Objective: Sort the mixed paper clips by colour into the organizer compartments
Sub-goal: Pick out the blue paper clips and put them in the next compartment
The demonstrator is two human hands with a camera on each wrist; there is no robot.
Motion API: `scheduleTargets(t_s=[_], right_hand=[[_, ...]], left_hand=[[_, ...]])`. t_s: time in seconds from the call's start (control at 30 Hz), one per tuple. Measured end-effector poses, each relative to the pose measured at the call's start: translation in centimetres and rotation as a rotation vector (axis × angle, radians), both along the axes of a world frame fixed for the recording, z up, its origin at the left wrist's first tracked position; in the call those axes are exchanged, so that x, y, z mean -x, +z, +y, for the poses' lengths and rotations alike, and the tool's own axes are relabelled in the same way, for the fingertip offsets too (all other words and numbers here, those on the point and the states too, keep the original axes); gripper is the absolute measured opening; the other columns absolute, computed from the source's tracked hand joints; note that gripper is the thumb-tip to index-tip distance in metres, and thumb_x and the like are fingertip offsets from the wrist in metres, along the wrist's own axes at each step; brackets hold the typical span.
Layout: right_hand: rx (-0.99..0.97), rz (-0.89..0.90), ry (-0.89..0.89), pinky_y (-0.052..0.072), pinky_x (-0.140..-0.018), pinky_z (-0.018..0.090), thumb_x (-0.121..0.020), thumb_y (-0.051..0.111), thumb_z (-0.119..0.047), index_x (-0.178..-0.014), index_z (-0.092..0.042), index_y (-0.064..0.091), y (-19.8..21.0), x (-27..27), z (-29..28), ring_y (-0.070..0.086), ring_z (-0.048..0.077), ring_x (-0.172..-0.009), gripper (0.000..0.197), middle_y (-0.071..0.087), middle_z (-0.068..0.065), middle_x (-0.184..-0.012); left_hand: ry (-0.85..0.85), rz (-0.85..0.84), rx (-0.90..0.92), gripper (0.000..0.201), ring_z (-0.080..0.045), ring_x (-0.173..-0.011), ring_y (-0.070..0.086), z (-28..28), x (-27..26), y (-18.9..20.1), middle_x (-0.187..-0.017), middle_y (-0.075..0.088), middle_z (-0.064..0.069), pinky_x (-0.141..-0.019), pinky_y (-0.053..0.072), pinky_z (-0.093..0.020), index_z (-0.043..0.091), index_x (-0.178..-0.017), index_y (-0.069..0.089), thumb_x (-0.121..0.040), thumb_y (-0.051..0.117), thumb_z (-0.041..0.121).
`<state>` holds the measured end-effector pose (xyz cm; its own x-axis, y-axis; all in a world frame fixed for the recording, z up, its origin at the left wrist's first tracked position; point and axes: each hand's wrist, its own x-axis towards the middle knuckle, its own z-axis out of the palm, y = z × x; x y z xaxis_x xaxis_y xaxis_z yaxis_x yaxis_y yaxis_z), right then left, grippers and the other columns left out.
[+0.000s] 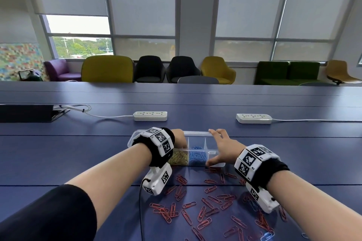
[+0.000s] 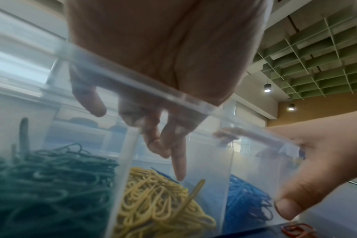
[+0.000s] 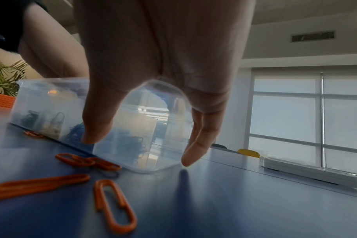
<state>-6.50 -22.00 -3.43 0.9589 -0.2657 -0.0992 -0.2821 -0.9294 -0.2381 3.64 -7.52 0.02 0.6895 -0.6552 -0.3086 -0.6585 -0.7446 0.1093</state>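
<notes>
Head view: clear organizer [image 1: 195,133] sitting on the blue desk [image 1: 78,143], yellow clips [image 1: 178,157] and blue clips [image 1: 197,156] already in neighbouring compartments. Left hand [image 1: 179,139] dipped in from above, right hand [image 1: 222,150] spread across the right end. Red clips [image 1: 207,203] scattered on the desk in front. Two power strips [image 1: 150,116] further back.

Left wrist: fingers [image 2: 178,162] loosely extended down into the yellow compartment, holding nothing visible. Green clips [image 2: 51,185] in the compartment beside it.

Right wrist: thumb [image 3: 98,127] on the near wall, fingers [image 3: 196,145] down the end wall, gripping the organizer's corner.
</notes>
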Motion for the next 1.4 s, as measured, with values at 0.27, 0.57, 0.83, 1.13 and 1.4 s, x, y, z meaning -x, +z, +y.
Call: scheduleTargets(t_s=[0.27,0.57,0.83,1.13,1.4], right_hand=[[0.004,0.001,-0.001,0.039,-0.105,0.037,-0.069,0.076,-0.050,-0.149,-0.023,-0.001,0.1,0.0,0.1,0.043,0.026,-0.130,0.114,0.001,0.003,-0.154],[0.000,-0.002,0.002,0.037,-0.107,0.038,-0.069,0.076,-0.050,-0.149,-0.023,-0.001,-0.1,0.1,0.0,0.039,0.027,-0.133,0.114,0.001,0.003,-0.154],[-0.004,0.004,0.004,0.038,-0.106,0.036,-0.070,0.075,-0.050,-0.150,-0.024,-0.002,-0.1,0.1,-0.1,0.044,0.027,-0.129,0.114,0.000,0.002,-0.154],[-0.010,0.008,0.008,0.038,-0.106,0.037,-0.069,0.075,-0.051,-0.149,-0.024,-0.003,-0.1,0.1,-0.1,0.044,0.028,-0.129,0.115,0.000,0.001,-0.154],[-0.010,0.013,-0.002,0.040,-0.104,0.038,-0.069,0.076,-0.051,-0.149,-0.025,-0.003,0.0,0.1,0.0,0.046,0.029,-0.127,0.115,-0.001,0.001,-0.154]], left_hand=[[-0.036,-0.138,-0.108,0.035,-0.028,-0.125,0.047,-0.3,0.5,0.0,-0.136,0.050,-0.017,-0.099,0.037,-0.031,-0.004,-0.128,0.050,-0.100,0.036,0.012],[-0.107,-0.076,-0.045,0.032,-0.016,-0.091,0.050,0.0,-0.7,-0.1,-0.125,0.060,-0.011,-0.079,0.041,-0.027,0.005,-0.122,0.062,-0.092,0.050,0.008],[-0.263,-0.144,0.029,0.029,-0.024,-0.100,0.062,1.0,-1.5,0.4,-0.108,0.067,-0.010,-0.083,0.045,-0.025,0.016,-0.114,0.067,-0.087,0.058,0.008],[-0.375,-0.183,-0.083,0.028,-0.028,-0.100,0.061,0.3,-1.9,-0.3,-0.107,0.068,-0.012,-0.089,0.049,-0.034,0.017,-0.110,0.070,-0.086,0.058,0.006],[-0.389,-0.210,0.012,0.018,-0.023,-0.080,0.059,1.7,-2.1,0.7,-0.091,0.068,-0.011,-0.070,0.040,-0.021,0.012,-0.100,0.073,-0.084,0.065,0.017]])
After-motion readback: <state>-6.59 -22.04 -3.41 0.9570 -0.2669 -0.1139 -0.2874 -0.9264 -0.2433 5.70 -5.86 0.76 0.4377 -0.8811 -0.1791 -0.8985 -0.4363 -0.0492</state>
